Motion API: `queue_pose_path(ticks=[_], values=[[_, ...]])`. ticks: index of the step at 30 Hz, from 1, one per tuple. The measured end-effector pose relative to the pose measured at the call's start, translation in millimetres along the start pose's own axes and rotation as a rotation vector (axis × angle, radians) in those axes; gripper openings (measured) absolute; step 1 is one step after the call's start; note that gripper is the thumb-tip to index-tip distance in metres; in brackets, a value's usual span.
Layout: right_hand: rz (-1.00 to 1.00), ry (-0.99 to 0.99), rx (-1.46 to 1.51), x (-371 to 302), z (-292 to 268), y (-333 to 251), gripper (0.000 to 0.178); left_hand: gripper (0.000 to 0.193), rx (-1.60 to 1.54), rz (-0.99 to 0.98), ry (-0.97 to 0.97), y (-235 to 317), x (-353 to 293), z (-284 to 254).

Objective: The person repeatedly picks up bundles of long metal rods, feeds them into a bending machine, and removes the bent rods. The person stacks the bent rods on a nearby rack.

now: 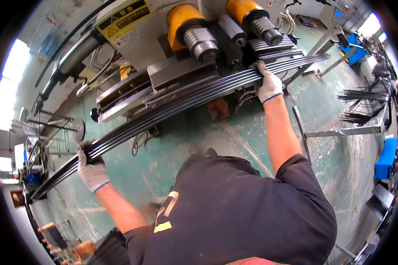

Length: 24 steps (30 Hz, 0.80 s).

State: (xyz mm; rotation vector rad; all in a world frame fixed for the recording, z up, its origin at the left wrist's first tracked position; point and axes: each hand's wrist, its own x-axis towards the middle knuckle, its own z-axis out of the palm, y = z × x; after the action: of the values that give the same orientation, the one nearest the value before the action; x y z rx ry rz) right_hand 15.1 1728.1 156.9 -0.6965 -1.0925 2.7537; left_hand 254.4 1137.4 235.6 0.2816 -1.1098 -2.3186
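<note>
Nearest of all, a dark shirt (239, 212) with pale lettering fills the lower middle of the view, with the tips of two shoes (202, 151) beyond it on the green, scuffed floor (168, 176). Both hands wear pale knitted gloves with blue cuffs. The left hand (92, 170) grasps a bundle of long, dark bars (172, 108) close to their left end, thumb on the near side; its fingers are partly hidden. The right hand (269, 84) grasps the same bundle toward its other end, thumb over the top. The bars lie side by side and slant from lower left to upper right, passing along the front edge of the machine (174, 75); whether they touch that edge cannot be told. A loop of cable (139, 143) shows below the bars.

Above the machine's front edge, two ribbed rollers (201, 42) project from orange housings (183, 17). A yellow and black label (124, 20) is fixed near its upper left corner. To the right, dark rods (360, 95) lie bunched above a metal frame (345, 131). Farther off stand a blue unit (353, 48) and, at far left, a bright window (11, 84).
</note>
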Motion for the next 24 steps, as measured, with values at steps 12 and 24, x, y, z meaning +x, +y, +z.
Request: queue_pose_path(ticks=[12,24], values=[[-0.192,0.061,-0.104,64,68,18,0.024,0.029,-0.194,-0.285,0.057,-121,161,-29],[-0.236,0.301,-0.290,76,101,57,0.020,0.028,-0.167,-0.431,0.086,-194,156,50]])
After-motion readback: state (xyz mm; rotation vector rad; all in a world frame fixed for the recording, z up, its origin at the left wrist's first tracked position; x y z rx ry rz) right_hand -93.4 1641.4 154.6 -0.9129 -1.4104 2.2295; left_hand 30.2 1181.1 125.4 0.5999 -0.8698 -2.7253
